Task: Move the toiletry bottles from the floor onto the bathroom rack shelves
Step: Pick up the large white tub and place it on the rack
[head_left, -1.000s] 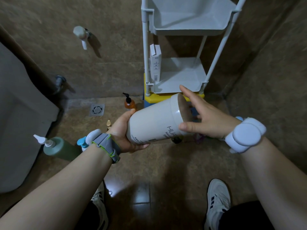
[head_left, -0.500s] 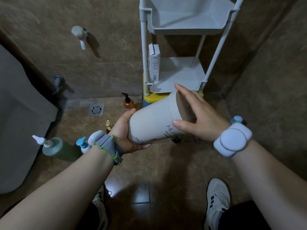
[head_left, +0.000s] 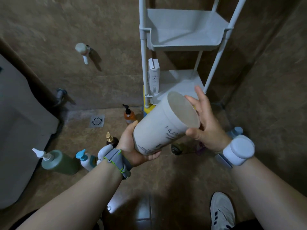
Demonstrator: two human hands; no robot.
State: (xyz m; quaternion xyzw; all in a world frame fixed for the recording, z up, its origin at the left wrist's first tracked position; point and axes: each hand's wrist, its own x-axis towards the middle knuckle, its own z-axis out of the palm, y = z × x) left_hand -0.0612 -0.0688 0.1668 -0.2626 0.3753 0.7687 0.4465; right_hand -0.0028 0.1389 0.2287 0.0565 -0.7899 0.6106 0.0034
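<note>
A large white cylindrical bottle (head_left: 159, 127) lies tilted in the air, its flat end toward the white rack (head_left: 184, 45). My left hand (head_left: 132, 146) grips its lower end. My right hand (head_left: 206, 123) touches the upper end with thumb and spread fingers. On the floor stand an orange pump bottle (head_left: 129, 117), a dark bottle with a gold cap (head_left: 111, 140), a green pump bottle (head_left: 58, 161) and a white bottle with a blue pump (head_left: 86, 159). The rack's lower shelf (head_left: 176, 83) carries a white box (head_left: 153, 77).
A floor drain (head_left: 97, 121) is set near the back wall. A wall tap (head_left: 82, 51) sticks out at upper left, and a grey fixture (head_left: 16, 130) fills the left side. My right shoe (head_left: 221, 211) is on the floor. Small items lie under my right wrist.
The white bottle has risen and tilted more upright toward the rack. My right hand has opened its fingers around the top end.
</note>
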